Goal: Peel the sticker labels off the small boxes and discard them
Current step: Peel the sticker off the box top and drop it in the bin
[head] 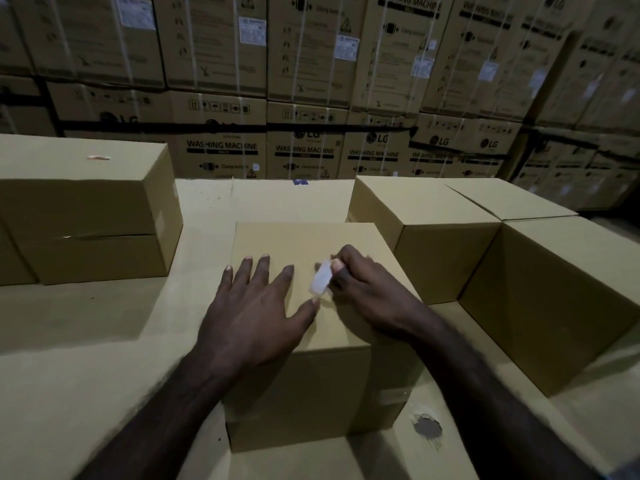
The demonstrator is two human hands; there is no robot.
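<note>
L hand (pixel 258 308) flat on box (pixel 346 382); R hand (pixel 363 289) pinching sticker (pixel 321 280), prob. half-peeled.

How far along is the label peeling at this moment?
Done: nothing visibly discarded; I can't tell. In hand: the right hand pinches a white sticker label lifting off the plain brown cardboard box, which the flat left hand steadies. Left: discarding it; the neighbouring boxes' labels, if any, aren't visible.
</note>
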